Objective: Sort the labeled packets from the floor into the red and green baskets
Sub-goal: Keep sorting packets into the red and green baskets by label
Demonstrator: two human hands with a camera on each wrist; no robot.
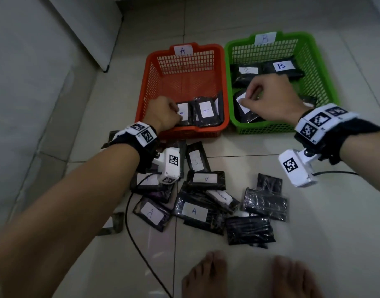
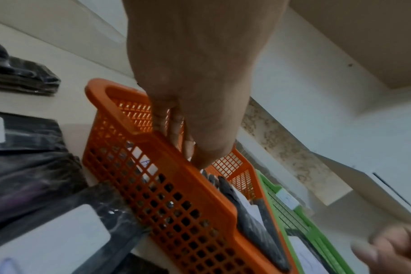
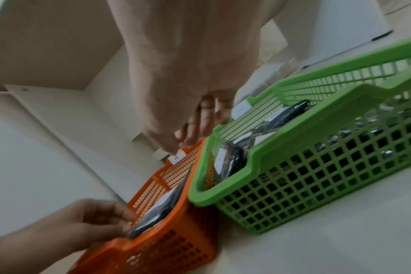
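Red basket (image 1: 185,130): L hand (image 1: 163,114) pinches A pkt (image 1: 183,114) | green basket (image 1: 262,127): R hand (image 1: 268,97) pinches pkt (image 1: 245,108)

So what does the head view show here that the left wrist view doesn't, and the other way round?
Only the head view shows the A tag on the red basket, readable B labels in the green basket, the whole floor pile and two bare feet. Only the left wrist view shows the red basket's near wall from outside, with a white label visible through the mesh. Both show the left hand over the red basket, the right hand and the green basket beside it.
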